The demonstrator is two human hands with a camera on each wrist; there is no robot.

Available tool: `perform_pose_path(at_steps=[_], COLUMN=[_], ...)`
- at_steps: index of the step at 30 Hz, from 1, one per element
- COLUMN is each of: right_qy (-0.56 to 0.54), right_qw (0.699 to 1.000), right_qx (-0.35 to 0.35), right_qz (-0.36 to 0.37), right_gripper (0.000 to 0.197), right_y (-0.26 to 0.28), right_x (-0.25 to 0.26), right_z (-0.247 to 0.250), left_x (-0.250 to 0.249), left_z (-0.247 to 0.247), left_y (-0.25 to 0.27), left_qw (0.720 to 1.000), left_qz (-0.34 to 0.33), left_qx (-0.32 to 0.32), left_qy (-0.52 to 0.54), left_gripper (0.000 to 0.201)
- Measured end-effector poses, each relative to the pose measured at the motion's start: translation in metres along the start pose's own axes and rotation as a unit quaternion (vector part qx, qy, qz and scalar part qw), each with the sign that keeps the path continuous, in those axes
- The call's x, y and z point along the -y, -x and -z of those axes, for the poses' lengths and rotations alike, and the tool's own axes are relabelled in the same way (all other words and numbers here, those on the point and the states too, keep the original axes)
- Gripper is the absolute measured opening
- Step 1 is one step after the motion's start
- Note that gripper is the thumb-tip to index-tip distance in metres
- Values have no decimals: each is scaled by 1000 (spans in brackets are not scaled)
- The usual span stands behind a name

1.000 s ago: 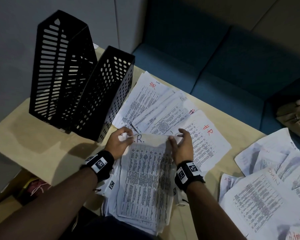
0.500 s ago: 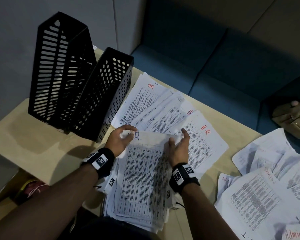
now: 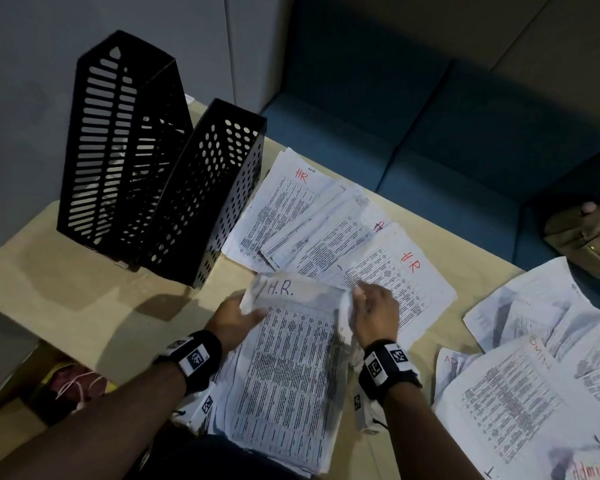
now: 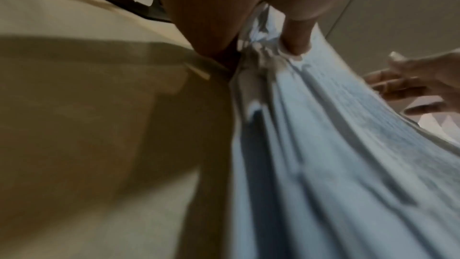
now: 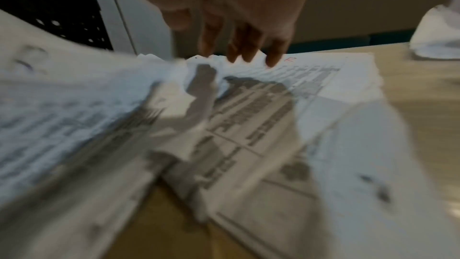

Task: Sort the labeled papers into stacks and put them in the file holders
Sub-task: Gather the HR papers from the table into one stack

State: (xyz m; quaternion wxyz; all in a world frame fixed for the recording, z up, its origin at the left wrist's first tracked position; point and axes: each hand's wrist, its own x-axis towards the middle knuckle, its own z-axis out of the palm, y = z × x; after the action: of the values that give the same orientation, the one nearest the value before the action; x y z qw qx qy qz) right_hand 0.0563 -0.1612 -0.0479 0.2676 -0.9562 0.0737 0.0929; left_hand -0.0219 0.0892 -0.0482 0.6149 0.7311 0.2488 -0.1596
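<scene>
A thick stack of printed papers marked "H.R." (image 3: 291,368) lies at the table's near edge between my hands. My left hand (image 3: 248,311) pinches its far left corner, thumb on top; in the left wrist view the stack (image 4: 336,155) bends under that thumb. My right hand (image 3: 362,297) stands at the far right corner with straight fingers (image 5: 248,50) touching the crumpled paper edge. More sheets marked HR in red (image 3: 326,230) are fanned out beyond the stack. Two black file holders, one slotted (image 3: 118,143) and one perforated (image 3: 205,195), stand at the back left.
Loose sheets marked Admin (image 3: 520,403) cover the right end of the beige table (image 3: 84,292). A blue sofa (image 3: 430,140) runs behind the table, with a tan bag (image 3: 586,237) on it at far right. A grey wall is behind the holders.
The far edge of the H.R. stack has curled up between my hands. My left thumb now lies over its corner. My right hand has drawn in against the right corner.
</scene>
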Motion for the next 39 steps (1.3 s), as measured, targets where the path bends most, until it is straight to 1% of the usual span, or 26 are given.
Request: perform_pose_path(at_steps=[1, 2, 3, 4, 5, 7, 9, 11, 13, 14, 16, 17, 18, 20, 22, 24, 27, 29, 31, 33, 34, 36, 38, 39], right_qy=[28, 47, 51, 42, 28, 5, -28, -110, -201, -216, -185, -160, -142, -145, -163, -181, -196, -213, -230, -247, -247, -245, -233, -217], right_qw=[998, 991, 981, 969, 958, 944, 934, 913, 886, 886, 909, 923, 934, 944, 945, 942, 932, 923, 917, 921, 927, 943, 960, 967], right_qx=[-29, -39, -35, -31, -31, -33, -42, -62, -78, -76, -68, -67, -72, -100, -150, -197, -266, -302, -317, -296, -276, -221, -157, -128], right_qz=[-51, -117, -184, -242, -285, -330, -352, -387, -411, -404, -367, -345, -321, -279, -243, -204, -148, -110, -77, -58, -53, -36, -22, -26], right_gripper=[45, 50, 60, 71, 82, 97, 105, 105, 98, 89, 63, 53, 45, 34, 31, 32, 31, 29, 30, 28, 25, 27, 32, 29], right_y=[0, 2, 4, 8, 11, 13, 9, 3, -4, -5, -7, -6, -5, -4, -4, -5, -8, -12, -15, -13, -9, 0, 10, 13], right_x=[-7, -14, -19, -23, -27, -31, -31, -28, -29, -30, -35, -37, -35, -30, -21, -9, 9, 15, 17, 20, 22, 23, 18, 13], right_z=[4, 8, 12, 16, 18, 20, 22, 24, 27, 27, 27, 29, 32, 45, 66, 92, 132, 153, 166, 170, 168, 152, 128, 115], left_x=[-2, -2, -7, -10, -16, -25, -26, -22, -22, -22, -22, -22, -22, -24, -26, -27, -25, -25, -27, -29, -31, -32, -36, -38], left_z=[-1, -1, -1, -1, -1, -1, -1, -3, -8, -10, -13, -13, -13, -12, -12, -11, -11, -11, -10, -9, -9, -6, -4, -3], left_y=[4, 6, 7, 6, 4, -2, -13, -23, -26, -27, -27, -28, -27, -26, -22, -19, -18, -17, -15, -15, -14, -15, -13, -15], left_qw=[1000, 999, 999, 999, 1000, 998, 991, 979, 973, 972, 968, 966, 966, 963, 962, 962, 961, 963, 966, 970, 971, 976, 987, 991], left_qz=[6, 9, 4, -5, -18, -46, -86, -90, -74, -69, -59, -55, -51, -44, -49, -46, -48, -45, -44, -42, -49, -38, 3, 26], left_qx=[-13, -20, -22, -22, -20, -7, 14, 21, 10, 6, -1, -2, -3, -1, 1, 0, -1, -5, -10, -15, -16, -13, -14, -20], left_qy=[22, 33, 36, 25, 9, -33, -105, -183, -219, -227, -244, -251, -255, -264, -270, -270, -271, -266, -253, -240, -234, -214, -157, -126], left_gripper=[35, 29, 26, 29, 36, 46, 49, 52, 54, 54, 53, 51, 49, 46, 40, 36, 33, 30, 28, 30, 32, 35, 37, 41])
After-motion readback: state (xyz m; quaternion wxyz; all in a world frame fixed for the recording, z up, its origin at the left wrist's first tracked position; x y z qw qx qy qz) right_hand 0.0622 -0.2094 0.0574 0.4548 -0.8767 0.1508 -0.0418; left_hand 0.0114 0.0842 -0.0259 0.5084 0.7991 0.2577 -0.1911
